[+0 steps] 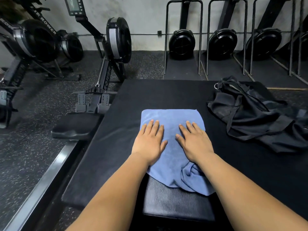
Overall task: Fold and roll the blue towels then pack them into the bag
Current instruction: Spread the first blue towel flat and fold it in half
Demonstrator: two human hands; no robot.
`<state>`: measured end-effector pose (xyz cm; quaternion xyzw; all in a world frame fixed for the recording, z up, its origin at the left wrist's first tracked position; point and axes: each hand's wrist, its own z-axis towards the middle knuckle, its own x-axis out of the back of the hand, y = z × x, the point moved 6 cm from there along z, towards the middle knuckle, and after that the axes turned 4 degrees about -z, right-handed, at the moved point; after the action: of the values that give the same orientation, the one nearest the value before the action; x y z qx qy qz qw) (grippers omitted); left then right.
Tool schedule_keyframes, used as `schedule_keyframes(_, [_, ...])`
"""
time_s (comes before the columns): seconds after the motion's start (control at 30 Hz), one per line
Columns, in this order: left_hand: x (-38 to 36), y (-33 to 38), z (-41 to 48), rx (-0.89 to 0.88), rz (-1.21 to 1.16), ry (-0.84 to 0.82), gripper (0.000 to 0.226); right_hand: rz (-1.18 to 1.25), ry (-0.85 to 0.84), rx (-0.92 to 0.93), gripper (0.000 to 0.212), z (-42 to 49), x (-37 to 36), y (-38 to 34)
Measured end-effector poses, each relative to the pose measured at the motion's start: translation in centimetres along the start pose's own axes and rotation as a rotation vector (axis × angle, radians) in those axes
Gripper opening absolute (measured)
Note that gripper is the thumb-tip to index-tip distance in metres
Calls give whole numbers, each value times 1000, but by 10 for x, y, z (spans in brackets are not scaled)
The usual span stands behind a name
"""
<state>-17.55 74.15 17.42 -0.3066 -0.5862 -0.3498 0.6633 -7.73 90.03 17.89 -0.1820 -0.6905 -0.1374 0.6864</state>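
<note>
Nearest the camera, two bare forearms are stretched forward over a black padded seat (pixel 175 202), onto which the near edge of the blue towel (pixel 171 117) is draped. At that edge, under the right wrist, the cloth is bunched into loose folds; whether a second towel is tucked there cannot be told.

Farther on, the towel is spread on the black mat (pixel 166 94) and pressed flat by both hands. The left hand (pixel 149 140) is laid palm down on the towel's left part, fingers straight and slightly spread, thumb turned inward. The right hand (pixel 194 140) is laid likewise beside it, with a strip of cloth showing between the two. Nothing is gripped or pinched by either.

The step in hand is judged to be smoothing the towel ahead of folding; no roll is yet formed. For the next move, the bunched near edge would need to be pulled straight, then an edge taken up and brought over.

Farther off to the right, the black bag (pixel 260 117) is seen slumped on the mat, apart from the towel. Beyond, rowing machines (pixel 116 40) are ranged along the wall.
</note>
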Motion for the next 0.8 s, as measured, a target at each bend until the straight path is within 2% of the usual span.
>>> schedule_keyframes(0.1, [20, 16, -14, -128, -117, 221, 45, 140, 92, 10, 78, -19, 12, 10])
schedule_keyframes(0.2, [36, 30, -37, -169, -321, 332, 27, 253, 159, 45, 51, -46, 24, 27])
schedule_keyframes(0.27, [40, 41, -57, -202, -357, 321, 20, 257, 209, 80, 41, -65, 32, 34])
schedule_keyframes(0.4, [47, 58, -102, -171, -500, 246, 24, 228, 264, 157, 30, -107, 44, 37])
schedule_keyframes(0.53, [40, 63, -131, -145, -484, 143, 34, 183, 105, 210, 55, -137, 41, 24])
schedule_keyframes(0.6, [38, 65, -137, -135, -435, 126, 28, 120, 39, 218, 56, -148, 36, 17])
schedule_keyframes(0.67, [40, 66, -140, -91, -394, 151, 15, 87, 67, 180, 44, -155, 39, 12])
schedule_keyframes(0.73, [46, 64, -141, -27, -355, 195, 11, 125, 83, 86, 28, -159, 45, 11])
schedule_keyframes(0.8, [54, 56, -140, 29, -300, 255, 14, 211, 77, -45, 27, -159, 47, 16])
